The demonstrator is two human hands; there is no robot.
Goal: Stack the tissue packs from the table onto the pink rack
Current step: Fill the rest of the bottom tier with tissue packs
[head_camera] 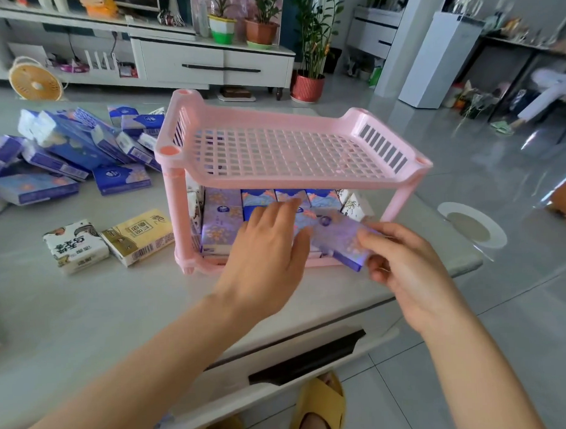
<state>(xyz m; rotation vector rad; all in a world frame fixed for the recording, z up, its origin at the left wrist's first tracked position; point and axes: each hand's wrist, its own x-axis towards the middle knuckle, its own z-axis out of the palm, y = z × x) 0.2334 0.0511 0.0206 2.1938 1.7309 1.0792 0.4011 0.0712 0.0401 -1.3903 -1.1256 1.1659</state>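
One purple pack [337,241] pinched in right grip [402,268]; left grip [266,247] flat against upright packs [220,213]; likely risk: wedging topples them.

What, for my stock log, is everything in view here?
pink rack: one, pink, two tiers, mid-table
racked packs: several, blue and purple, upright in the lower tier
held pack: one, purple, at the lower tier's front
loose packs: many, blue and purple, heaped on the table left of the rack
white pack: one, white, table, front-left of the rack
yellow pack: one, yellow, beside the white pack
table: one, pale grey, under rack and packs
potted plants: three, green, by the far white cabinet
fan: one, orange, far left, beyond the table
slippers: two, yellow, below the table edge
left hand: one, fingers straight, over the held pack's left end
right hand: one, pinching the held pack's right end
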